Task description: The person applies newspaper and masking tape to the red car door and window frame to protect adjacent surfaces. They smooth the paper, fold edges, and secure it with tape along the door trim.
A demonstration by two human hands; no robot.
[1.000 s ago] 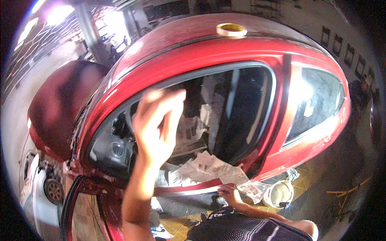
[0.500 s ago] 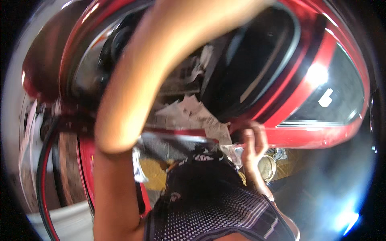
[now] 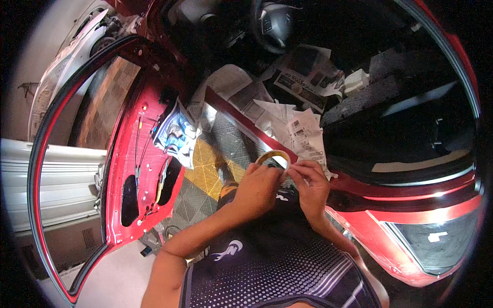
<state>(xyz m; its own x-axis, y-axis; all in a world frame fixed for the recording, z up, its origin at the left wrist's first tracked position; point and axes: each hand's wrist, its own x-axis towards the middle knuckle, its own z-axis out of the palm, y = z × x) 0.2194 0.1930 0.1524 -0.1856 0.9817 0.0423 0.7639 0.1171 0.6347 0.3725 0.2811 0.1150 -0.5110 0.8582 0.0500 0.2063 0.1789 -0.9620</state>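
A roll of yellowish tape (image 3: 265,155) stands in front of my body, just in from the red car's door sill (image 3: 241,122). My left hand (image 3: 259,189) is closed round the roll's near side. My right hand (image 3: 311,187) touches the roll's right side, with thumb and forefinger pinched at what looks like the tape's end. Where exactly the fingertips meet the tape is too small to make out. Beyond my hands, newspaper sheets (image 3: 303,133) cover the sill and the car floor.
At left the red car door (image 3: 126,179) stands open, its inner panel bare, with a bluish printed sheet (image 3: 176,134) hanging by it. A steering wheel (image 3: 275,25) shows inside the dark cabin. Yellow and grey floor tiles (image 3: 208,174) lie below. A rear side window (image 3: 429,241) is at right.
My left arm has come down from high across the car to my front. Both hands are now together on the tape roll. The view has swung left, bringing in the open door.
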